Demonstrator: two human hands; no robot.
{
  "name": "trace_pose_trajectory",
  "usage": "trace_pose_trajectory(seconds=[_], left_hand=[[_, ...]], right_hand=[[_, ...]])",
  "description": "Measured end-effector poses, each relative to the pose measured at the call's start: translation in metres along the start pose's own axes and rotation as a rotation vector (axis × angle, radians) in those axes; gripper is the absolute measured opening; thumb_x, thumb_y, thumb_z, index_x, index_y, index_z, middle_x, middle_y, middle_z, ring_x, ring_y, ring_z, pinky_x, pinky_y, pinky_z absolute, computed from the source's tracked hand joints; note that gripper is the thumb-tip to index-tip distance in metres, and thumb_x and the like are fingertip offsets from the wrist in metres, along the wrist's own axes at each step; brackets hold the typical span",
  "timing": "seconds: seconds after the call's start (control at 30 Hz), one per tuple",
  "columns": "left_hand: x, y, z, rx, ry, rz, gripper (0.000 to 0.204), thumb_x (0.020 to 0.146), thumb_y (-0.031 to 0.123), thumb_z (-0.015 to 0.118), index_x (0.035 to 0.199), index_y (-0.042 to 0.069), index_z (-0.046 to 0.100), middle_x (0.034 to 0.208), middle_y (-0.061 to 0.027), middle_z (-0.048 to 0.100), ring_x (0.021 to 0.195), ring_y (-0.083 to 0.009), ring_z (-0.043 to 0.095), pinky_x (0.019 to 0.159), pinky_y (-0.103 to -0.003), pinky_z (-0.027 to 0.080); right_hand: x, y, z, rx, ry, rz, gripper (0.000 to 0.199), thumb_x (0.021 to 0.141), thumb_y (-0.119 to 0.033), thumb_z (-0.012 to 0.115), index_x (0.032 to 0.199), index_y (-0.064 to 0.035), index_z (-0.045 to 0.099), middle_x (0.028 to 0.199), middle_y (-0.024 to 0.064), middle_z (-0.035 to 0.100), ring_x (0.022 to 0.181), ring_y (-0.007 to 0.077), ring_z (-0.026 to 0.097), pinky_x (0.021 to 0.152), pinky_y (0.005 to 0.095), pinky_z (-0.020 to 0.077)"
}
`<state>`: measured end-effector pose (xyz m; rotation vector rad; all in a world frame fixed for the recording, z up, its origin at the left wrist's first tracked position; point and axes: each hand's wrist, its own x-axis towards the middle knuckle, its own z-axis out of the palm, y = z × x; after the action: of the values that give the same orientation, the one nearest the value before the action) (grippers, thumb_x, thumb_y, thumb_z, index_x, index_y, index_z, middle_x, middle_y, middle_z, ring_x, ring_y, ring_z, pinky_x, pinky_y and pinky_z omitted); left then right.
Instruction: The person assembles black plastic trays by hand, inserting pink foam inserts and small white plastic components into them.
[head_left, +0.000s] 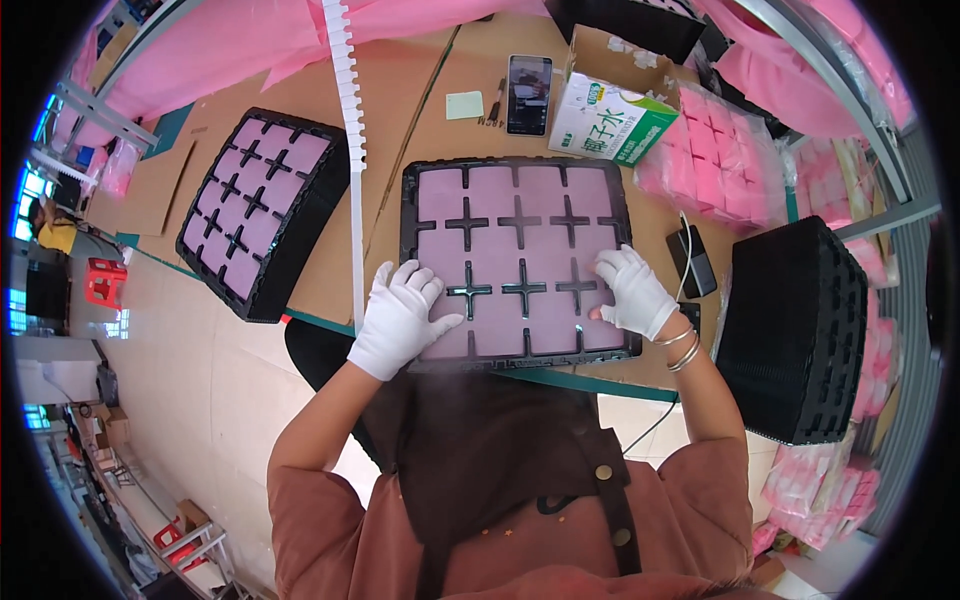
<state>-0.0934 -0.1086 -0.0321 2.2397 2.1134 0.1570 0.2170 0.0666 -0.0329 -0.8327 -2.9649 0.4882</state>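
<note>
In front of me lies a black plastic tray (409, 205) with raised cross-shaped dividers. Flat mauve pads (495, 325), foam-like in look, fill its cells. My left hand (397, 316), in a white glove, rests on the tray's near left part with its fingers spread and thumb apart. On the right side, my right hand (636, 292) lies over the tray's edge, also gloved, its thumb held away from the fingers; bare fingertips show at the thumb and forefinger. Neither hand grips anything that I can see.
Another stack of filled black trays (327, 195) stands at left, beside a white notched strip (356, 200). Behind are a phone (528, 95), a pen (496, 102) and a carton (600, 115). Bagged pink pieces (710, 165), a black adapter (690, 262) and stacked black trays (790, 330) lie right.
</note>
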Motion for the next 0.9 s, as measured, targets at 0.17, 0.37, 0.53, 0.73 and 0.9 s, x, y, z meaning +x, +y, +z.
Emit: trace_pose_trajectory(seconds=[0.17,0.37,0.53,0.73,0.9], left_hand=[[-0.042,-0.005,-0.003,0.066,0.020,-0.059,0.075,0.073,0.047,0.070,0.132,0.007,0.046,0.124,-0.0169,0.051,0.117,-0.0325,0.049,0.102,-0.046,0.034],[-0.046,-0.009,0.053,-0.851,0.276,-0.668,0.053,0.074,0.029,0.076,0.110,-0.007,0.061,0.085,-0.0158,0.061,0.076,-0.0208,0.059,0.070,-0.032,0.048],[-0.047,0.008,0.060,-0.707,0.436,-0.664,0.039,0.074,0.014,0.073,0.107,-0.005,0.061,0.089,-0.0145,0.058,0.076,-0.0228,0.057,0.071,-0.032,0.048],[-0.066,0.029,0.046,-1.346,0.614,-0.622,0.044,0.082,-0.001,0.061,0.122,-0.003,0.044,0.107,-0.0102,0.057,0.099,-0.0133,0.055,0.083,-0.026,0.046],[-0.121,0.021,0.006,-1.533,0.840,-0.649,0.048,0.083,-0.001,0.060,0.127,0.000,0.040,0.115,-0.0091,0.055,0.106,-0.0134,0.052,0.091,-0.026,0.041]], right_hand=[[-0.038,0.006,0.005,-0.072,-0.096,0.045,0.086,0.058,-0.028,0.082,0.131,-0.0021,0.045,0.137,0.0172,0.041,0.132,0.0357,0.032,0.111,0.0395,0.0273],[-0.051,0.051,0.077,0.419,0.512,0.659,0.046,0.082,-0.029,0.071,0.110,0.0044,0.059,0.102,0.0204,0.062,0.091,0.0321,0.062,0.081,0.0369,0.0485],[-0.042,0.046,0.097,0.408,0.730,0.639,0.036,0.088,-0.032,0.063,0.085,0.0041,0.065,0.087,0.0174,0.064,0.080,0.0312,0.063,0.074,0.0363,0.0484],[-0.051,0.030,0.077,0.337,0.740,0.575,0.044,0.090,-0.038,0.058,0.084,0.0047,0.064,0.093,0.0212,0.062,0.087,0.0354,0.060,0.078,0.0387,0.0466],[-0.048,-0.031,0.017,1.105,0.763,0.318,0.070,0.089,-0.059,0.048,0.109,0.0070,0.059,0.106,0.0081,0.060,0.096,0.0147,0.053,0.086,0.0282,0.0401]])
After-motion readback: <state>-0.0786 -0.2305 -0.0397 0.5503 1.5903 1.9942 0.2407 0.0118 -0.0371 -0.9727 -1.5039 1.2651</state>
